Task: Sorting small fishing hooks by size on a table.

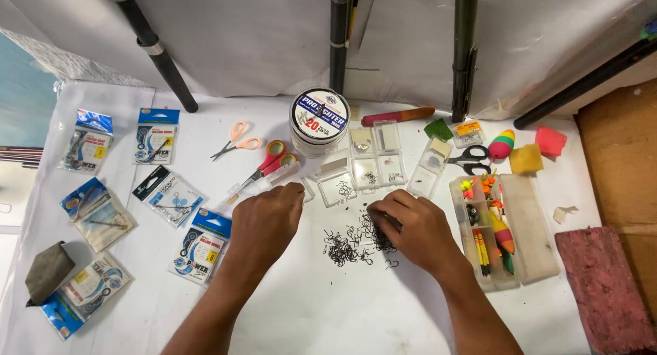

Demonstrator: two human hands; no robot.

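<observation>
Left hand (265, 221) curled loosely, grasp unclear; right hand (413, 228) pinching at black hook pile (352, 242). Blue-topped hook packets (157, 136) fanned far left; round line spool (319, 120) behind.

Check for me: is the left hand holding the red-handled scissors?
No, the left hand rests bare on the white table beside the heap of small hooks, while the red-handled scissors lie untouched just beyond it.
</observation>
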